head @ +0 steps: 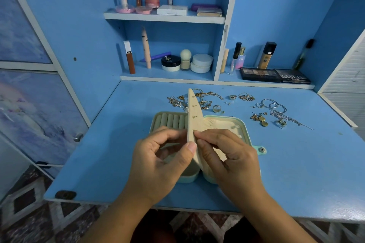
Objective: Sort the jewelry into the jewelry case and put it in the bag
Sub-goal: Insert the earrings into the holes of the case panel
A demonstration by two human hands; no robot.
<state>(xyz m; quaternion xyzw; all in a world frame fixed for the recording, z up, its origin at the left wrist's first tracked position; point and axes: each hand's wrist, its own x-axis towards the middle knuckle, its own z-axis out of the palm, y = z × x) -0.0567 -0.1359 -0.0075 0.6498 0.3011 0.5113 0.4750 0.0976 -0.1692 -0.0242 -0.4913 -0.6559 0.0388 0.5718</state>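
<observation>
Left hand [158, 156] is gripping the upright earring panel [194, 112], thumb pressing its near edge, fingers curling behind its left face. Right hand [231, 156] is pinching what looks like a small stud [195, 131] against the panel's right face; it is too small to confirm. The jewelry case [243, 124] is lying open beneath both hands, which are covering its near half. Loose jewelry [205, 98] is lying beyond the fingertips, spreading rightward.

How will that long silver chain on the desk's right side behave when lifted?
Probably floppy: the silver chain lies in loose curves with a thin trailing strand. Likely light, being so thin. It may snag, since it lies bunched close to gold pendants.
</observation>
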